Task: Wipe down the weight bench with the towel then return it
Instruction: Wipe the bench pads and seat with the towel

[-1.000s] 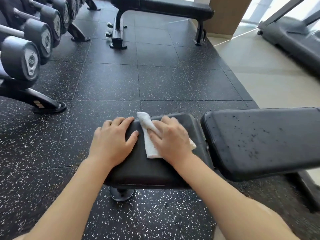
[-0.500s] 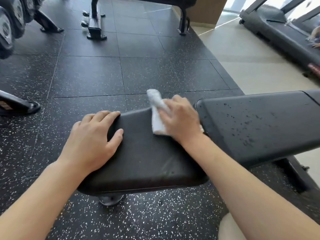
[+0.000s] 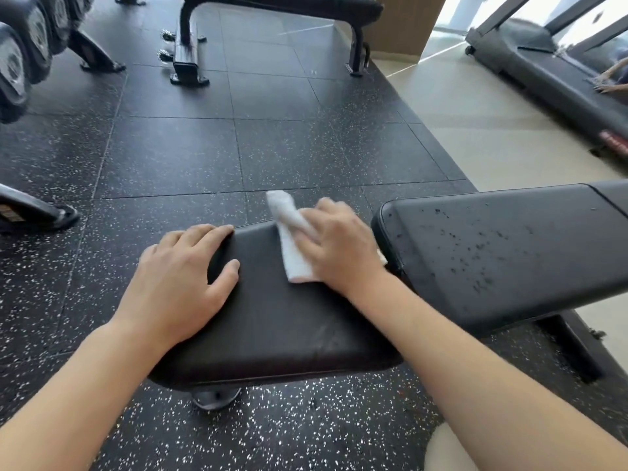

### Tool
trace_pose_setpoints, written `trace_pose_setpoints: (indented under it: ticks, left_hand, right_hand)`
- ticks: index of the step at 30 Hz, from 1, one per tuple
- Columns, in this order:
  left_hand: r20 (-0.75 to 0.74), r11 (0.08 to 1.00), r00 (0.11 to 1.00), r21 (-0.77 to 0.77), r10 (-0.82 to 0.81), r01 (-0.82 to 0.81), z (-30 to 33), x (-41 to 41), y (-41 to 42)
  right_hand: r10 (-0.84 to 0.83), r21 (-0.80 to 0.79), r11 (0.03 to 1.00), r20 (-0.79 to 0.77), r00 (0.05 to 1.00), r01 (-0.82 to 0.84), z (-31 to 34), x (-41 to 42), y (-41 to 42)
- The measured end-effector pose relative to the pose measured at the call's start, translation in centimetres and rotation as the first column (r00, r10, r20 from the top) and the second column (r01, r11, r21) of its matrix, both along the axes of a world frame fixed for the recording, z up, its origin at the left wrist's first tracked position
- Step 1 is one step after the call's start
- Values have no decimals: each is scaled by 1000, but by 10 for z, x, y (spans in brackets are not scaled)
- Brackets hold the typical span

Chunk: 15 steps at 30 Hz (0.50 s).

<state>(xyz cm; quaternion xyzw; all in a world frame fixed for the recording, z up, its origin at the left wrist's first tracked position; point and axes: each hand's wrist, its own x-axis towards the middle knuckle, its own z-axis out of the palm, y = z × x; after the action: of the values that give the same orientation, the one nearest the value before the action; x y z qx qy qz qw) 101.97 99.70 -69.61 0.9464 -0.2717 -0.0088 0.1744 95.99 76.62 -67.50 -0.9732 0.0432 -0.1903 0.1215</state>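
Observation:
The black weight bench has a seat pad (image 3: 272, 321) in front of me and a longer back pad (image 3: 503, 253) to the right, speckled with dark spots. My right hand (image 3: 339, 249) presses a small white towel (image 3: 292, 243) flat onto the far right part of the seat pad, its far end sticking out past the pad's edge. My left hand (image 3: 183, 277) rests palm-down on the pad's left far corner, fingers curled over the edge, holding nothing.
A dumbbell rack (image 3: 23, 62) stands at the far left, with its foot (image 3: 37, 212) near the bench. A second bench (image 3: 272, 15) stands across the rubber floor. A treadmill (image 3: 550, 73) sits at the far right, with a person's hand on its deck.
My right hand has slid the towel from the middle of the seat pad toward its far right edge. My left hand stays on the left corner. The view has shifted.

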Motion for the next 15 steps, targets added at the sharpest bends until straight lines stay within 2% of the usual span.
trace_pose_setpoints:
  ticks: [2,4,7,9,11,13,15]
  left_hand:
    - [-18,1000,1000,-29,-2,1,0,0,0]
    - [-34,998,999,-65,-11,9,0,1,1]
    - [-14,998,999,-52,-48,47,-1,2,3]
    - [6,995,996,-29,-90,90,-2,2,4]
    - [21,989,989,-28,-144,145,-2,1,1]
    - [42,978,978,-34,-204,205,-3,-1,-6]
    - [47,967,969,-64,-244,247,-4,2,-11]
  right_hand:
    - [213,-1,977,-35,976,-214,-4,-15,44]
    - [305,20,952,-20,952,-305,-8,-30,59]
    - [227,18,974,-7,974,-227,-4,-36,19]
    - [36,25,999,30,999,-37,-2,-31,-27]
    - [-123,122,986,43,992,117,-1,-29,-54]
    - [-123,111,987,39,992,118,-2,-39,-40]
    - [52,29,998,26,998,-52,-3,-55,-2]
